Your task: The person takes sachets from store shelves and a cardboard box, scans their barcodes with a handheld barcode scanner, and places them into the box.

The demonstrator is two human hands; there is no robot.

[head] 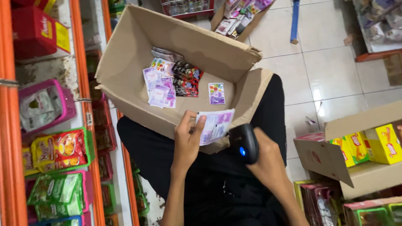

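Observation:
My left hand point(187, 140) pinches a small purple and white sachet point(216, 125) over the near wall of an open cardboard box point(125, 54) that rests on my lap. My right hand point(268, 161) grips a black handheld scanner point(243, 143) with a blue light, its head right beside the sachet. Inside the box lie several more sachets: purple ones point(160, 89), dark red and black ones point(186, 78) and a single one point(216, 93) apart from the rest.
An orange shelf point(86, 104) on the left holds baskets of packets point(58, 150). On the tiled floor to the right stands another open carton point(326, 159) with yellow boxes point(383, 144). More boxed goods sit at the top point(240, 16) and the bottom right point(326, 203).

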